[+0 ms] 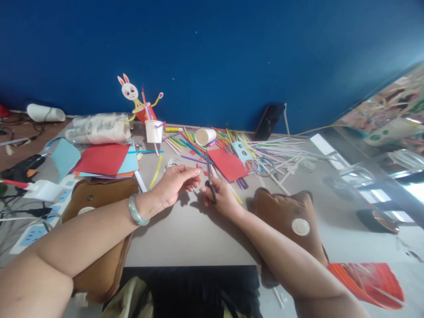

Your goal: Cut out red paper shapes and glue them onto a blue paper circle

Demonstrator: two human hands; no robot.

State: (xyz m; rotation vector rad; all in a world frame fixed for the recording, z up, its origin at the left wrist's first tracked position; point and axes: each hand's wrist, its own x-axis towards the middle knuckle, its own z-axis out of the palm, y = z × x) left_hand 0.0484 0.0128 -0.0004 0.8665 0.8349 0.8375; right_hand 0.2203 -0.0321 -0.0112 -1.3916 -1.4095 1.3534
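Observation:
My right hand (220,196) is wrapped round the handles of dark scissors (208,170), whose blades point up and away from me. Just left of it, my left hand (177,180), below a pale green bangle (136,210), pinches a small red piece (198,167) between thumb and fingers. Beyond both hands a red paper sheet (228,163) lies on the grey table (172,247). Against its right edge rests a light blue cut-out with holes (243,151). A tape roll (172,163) is partly hidden behind my left hand.
A rabbit figure (130,91) and a white paper cup (154,131) stand at the back left. Many coloured sticks (192,143) surround a tipped cup (204,136). Brown cushions (285,212) flank my arms. At left are power strips (33,234) and a glue gun (23,168).

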